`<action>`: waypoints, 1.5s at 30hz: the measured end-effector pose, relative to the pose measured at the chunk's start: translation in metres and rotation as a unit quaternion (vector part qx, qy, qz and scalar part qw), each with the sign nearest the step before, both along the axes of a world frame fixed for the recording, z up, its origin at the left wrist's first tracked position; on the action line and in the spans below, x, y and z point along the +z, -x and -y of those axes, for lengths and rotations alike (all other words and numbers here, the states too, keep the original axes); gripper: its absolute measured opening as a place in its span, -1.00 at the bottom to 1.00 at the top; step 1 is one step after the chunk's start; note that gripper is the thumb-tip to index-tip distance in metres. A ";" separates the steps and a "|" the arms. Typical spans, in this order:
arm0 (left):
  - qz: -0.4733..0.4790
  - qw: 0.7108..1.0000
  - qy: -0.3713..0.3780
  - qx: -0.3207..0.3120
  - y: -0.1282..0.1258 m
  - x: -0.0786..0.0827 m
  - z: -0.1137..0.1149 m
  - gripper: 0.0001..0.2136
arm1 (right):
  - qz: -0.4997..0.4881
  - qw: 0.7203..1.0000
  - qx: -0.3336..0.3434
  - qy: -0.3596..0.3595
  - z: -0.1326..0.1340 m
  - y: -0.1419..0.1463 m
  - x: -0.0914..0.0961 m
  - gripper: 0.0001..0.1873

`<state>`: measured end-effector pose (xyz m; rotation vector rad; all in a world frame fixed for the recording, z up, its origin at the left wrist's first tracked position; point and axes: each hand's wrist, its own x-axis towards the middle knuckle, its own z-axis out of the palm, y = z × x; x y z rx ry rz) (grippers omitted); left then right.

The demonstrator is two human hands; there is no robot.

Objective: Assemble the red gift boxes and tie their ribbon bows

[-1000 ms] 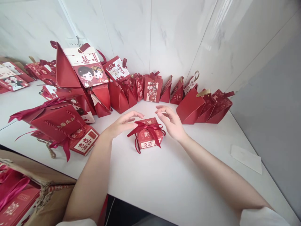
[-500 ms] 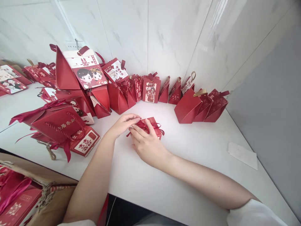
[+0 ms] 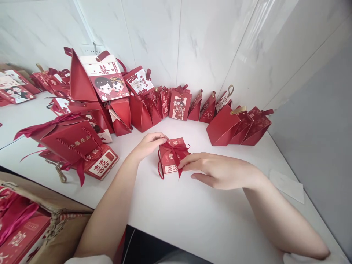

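Observation:
A small red gift box (image 3: 172,157) tied with a dark red ribbon stands on the white table (image 3: 192,220), a red cord hanging from its left side. My left hand (image 3: 150,143) rests against the box's upper left edge, fingers curled and pinching at the ribbon. My right hand (image 3: 217,170) lies to the right of the box, fingertips pinching the ribbon's tail at the front right.
A row of red paper gift bags (image 3: 228,124) lines the marble wall (image 3: 209,44). Larger red bags and flat boxes (image 3: 77,143) pile up at left. An open cardboard carton (image 3: 33,227) with more red boxes sits at lower left. A white paper slip (image 3: 287,185) lies at right.
My right hand has drawn back from on top of the box to its right side, pulling the ribbon tail. The left hand stays on the box's left edge.

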<state>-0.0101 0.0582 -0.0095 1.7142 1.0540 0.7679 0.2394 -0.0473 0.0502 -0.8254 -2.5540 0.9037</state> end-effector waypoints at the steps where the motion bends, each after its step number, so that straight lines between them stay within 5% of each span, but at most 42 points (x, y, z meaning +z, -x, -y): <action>1: -0.004 1.000 -0.003 0.002 -0.001 -0.001 0.000 -0.80 | 0.004 1.000 -0.007 0.002 0.000 0.000 -0.003 -0.63; 10: -0.020 1.000 -0.017 0.010 -0.007 0.003 0.013 -0.66 | 0.086 0.996 -0.006 0.035 0.000 0.009 -0.013 -0.65; 17: 0.022 0.991 0.126 -0.041 -0.014 0.006 0.019 -0.55 | 0.065 0.996 0.011 0.062 -0.003 0.011 -0.013 -0.77; 22: 0.033 0.989 0.140 -0.029 -0.015 0.003 0.017 -0.54 | 0.081 0.985 0.047 0.142 -0.011 -0.004 -0.002 -0.78; 26: 0.026 0.989 0.138 -0.037 -0.015 0.004 0.018 -0.53 | -0.024 0.976 -0.065 0.208 -0.030 -0.026 0.004 -0.72; 30: 0.022 0.989 0.139 -0.054 -0.015 0.006 0.018 -0.54 | -0.072 0.946 -0.271 0.161 -0.056 -0.025 -0.023 -0.62; 33: 0.024 0.989 0.133 -0.056 -0.015 0.005 0.017 -0.54 | -0.156 0.930 -0.229 0.242 -0.067 -0.011 -0.045 -0.58; 37: 0.028 0.989 0.127 -0.069 -0.014 0.002 0.015 -0.55 | -0.193 0.925 -0.150 0.291 -0.069 -0.002 -0.051 -0.60; 45: 0.043 0.994 0.014 -0.098 -0.016 0.007 0.016 -0.73 | -0.112 0.917 -0.260 0.281 -0.075 -0.017 -0.053 -0.49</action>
